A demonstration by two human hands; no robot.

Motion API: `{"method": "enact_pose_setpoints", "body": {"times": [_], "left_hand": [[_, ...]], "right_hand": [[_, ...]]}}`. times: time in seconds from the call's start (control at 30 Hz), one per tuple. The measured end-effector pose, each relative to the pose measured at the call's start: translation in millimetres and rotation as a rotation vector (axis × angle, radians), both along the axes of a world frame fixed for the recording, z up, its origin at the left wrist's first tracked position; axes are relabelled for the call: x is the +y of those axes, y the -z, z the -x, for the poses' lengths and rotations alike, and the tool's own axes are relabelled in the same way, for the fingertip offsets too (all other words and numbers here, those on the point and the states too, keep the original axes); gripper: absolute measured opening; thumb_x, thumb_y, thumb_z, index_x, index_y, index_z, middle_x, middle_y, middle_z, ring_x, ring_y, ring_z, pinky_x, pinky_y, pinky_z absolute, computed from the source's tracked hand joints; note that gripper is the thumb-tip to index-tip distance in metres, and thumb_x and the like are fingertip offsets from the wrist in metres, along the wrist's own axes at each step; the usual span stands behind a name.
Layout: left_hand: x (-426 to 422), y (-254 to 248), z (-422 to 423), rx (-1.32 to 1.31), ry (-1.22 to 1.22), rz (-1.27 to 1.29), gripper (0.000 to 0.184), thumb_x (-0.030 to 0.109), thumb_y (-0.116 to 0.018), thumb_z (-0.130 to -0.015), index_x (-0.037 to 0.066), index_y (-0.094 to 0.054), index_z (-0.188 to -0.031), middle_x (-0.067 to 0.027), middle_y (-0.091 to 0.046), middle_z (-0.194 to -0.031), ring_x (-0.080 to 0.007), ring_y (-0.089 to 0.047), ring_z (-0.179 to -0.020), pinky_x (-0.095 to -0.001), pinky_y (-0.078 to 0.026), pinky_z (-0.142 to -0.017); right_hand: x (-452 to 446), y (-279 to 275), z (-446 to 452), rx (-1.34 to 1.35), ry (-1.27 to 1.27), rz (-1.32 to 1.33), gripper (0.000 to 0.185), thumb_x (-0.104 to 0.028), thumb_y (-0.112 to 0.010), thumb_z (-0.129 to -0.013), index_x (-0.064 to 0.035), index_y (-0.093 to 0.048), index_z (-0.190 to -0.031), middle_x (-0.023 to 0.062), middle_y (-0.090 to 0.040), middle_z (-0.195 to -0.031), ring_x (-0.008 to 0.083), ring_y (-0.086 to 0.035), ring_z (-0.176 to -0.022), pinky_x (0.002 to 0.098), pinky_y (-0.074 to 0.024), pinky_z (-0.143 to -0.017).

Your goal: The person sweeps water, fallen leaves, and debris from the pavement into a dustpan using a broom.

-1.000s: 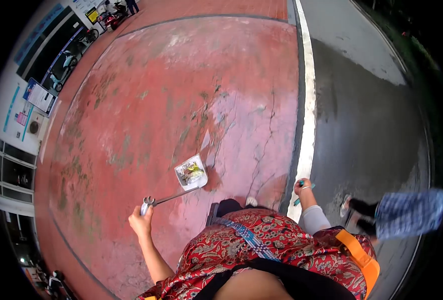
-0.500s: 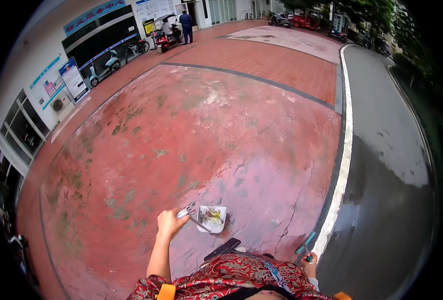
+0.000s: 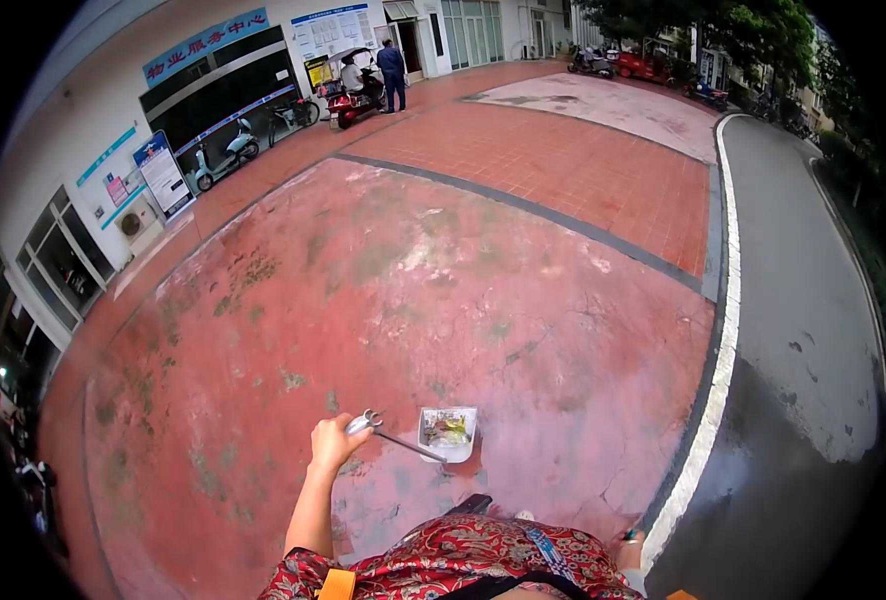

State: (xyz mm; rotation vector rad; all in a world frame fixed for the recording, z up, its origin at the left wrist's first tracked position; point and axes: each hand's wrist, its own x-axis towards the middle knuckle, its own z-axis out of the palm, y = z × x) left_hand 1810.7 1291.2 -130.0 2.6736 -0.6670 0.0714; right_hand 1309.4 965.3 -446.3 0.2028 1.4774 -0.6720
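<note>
Holding, left side: our left hand (image 3: 331, 445) is wrapped round the pale handle (image 3: 365, 423), fingers closed on it with no gap that we can make out
Rod: the thin rod (image 3: 413, 446) leaves our left fist and slants down and to our right, its long axis ending at the near side of the dustpan (image 3: 459, 455)
Dustpan: it lies to the right of our left hand, in the near part of the red pavement (image 3: 263, 340), well in from that pavement's right edge; we cannot tell whether it touches the ground or hangs just above it
Litter: inside the dustpan we see mixed scraps, with a yellow-green bit (image 3: 457, 426) among them
Nearer hand: our left is the closer one, joined to the dustpan by handle and rod; our right hand (image 3: 630, 548) is well apart from it, low beside the pavement's right edge
Right grip: our right hand is small and partly cut off by our clothes, so we cannot tell how far it is open or what it has hold of
White line: the painted line (image 3: 718, 400) runs along the pavement's right edge, with the grey road (image 3: 798, 300) beyond
Far left corner: a person in dark blue (image 3: 392, 76) stands beside a red scooter (image 3: 348, 106), well apart from us, near the building (image 3: 83, 105)
</note>
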Motion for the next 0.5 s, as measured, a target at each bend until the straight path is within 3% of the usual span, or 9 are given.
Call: {"method": "enact_pose_setpoints", "body": {"times": [0.13,0.2,0.23,0.33,0.5], "left_hand": [[-111,-10,-48,-0.009,-0.022,-0.031,0.034,0.04,-0.066,-0.059,0.009,-0.062,-0.073,-0.0118,-0.059,-0.061,-0.0289,-0.058,-0.061,-0.0389,-0.046,-0.058],[-165,-3,-69,-0.015,-0.009,-0.014,0.034,0.04,-0.066,-0.059,0.009,-0.062,-0.072,-0.0119,-0.059,-0.062,-0.0288,-0.058,-0.061,-0.0387,-0.046,-0.058],[-195,4,-86,-0.021,-0.008,-0.011,0.035,0.041,-0.065,-0.058,0.009,-0.062,-0.072,-0.012,-0.059,-0.062,-0.0284,-0.058,-0.061,-0.0383,-0.046,-0.057],[-283,18,-140,-0.029,0.012,-0.056,0.035,0.042,-0.065,-0.058,0.009,-0.062,-0.071,-0.012,-0.059,-0.062,-0.028,-0.059,-0.061,-0.038,-0.046,-0.057],[-458,15,-230,-0.007,0.077,-0.132,0.034,0.042,-0.063,-0.059,0.01,-0.063,-0.07,-0.0121,-0.059,-0.061,-0.0286,-0.058,-0.06,-0.0378,-0.047,-0.057]], "right_hand": [[-149,33,-63,-0.103,0.119,0.058,0.02,-0.027,-0.039,-0.071,-0.0149,-0.04,-0.055,-0.0009,-0.039,-0.044,0.0132,-0.034,-0.034,0.0249,-0.0274,-0.034],[-195,-17,-123,-0.01,0.232,0.097,0.02,-0.029,-0.04,-0.072,-0.0155,-0.04,-0.056,-0.0024,-0.04,-0.045,0.0125,-0.037,-0.035,0.0241,-0.0274,-0.035],[-239,39,-120,-0.107,0.187,0.114,0.017,-0.028,-0.041,-0.071,-0.0153,-0.041,-0.061,-0.003,-0.042,-0.046,0.0119,-0.038,-0.036,0.0242,-0.0279,-0.034],[-301,30,-167,-0.127,0.354,0.067,0.013,-0.027,-0.044,-0.07,-0.0147,-0.042,-0.065,-0.0028,-0.043,-0.046,0.0124,-0.039,-0.036,0.0239,-0.0284,-0.034],[-419,0,-229,-0.06,0.166,0.112,0.012,-0.026,-0.046,-0.069,-0.0146,-0.042,-0.067,-0.0026,-0.043,-0.045,0.0128,-0.04,-0.036,0.0233,-0.0294,-0.035]]}}
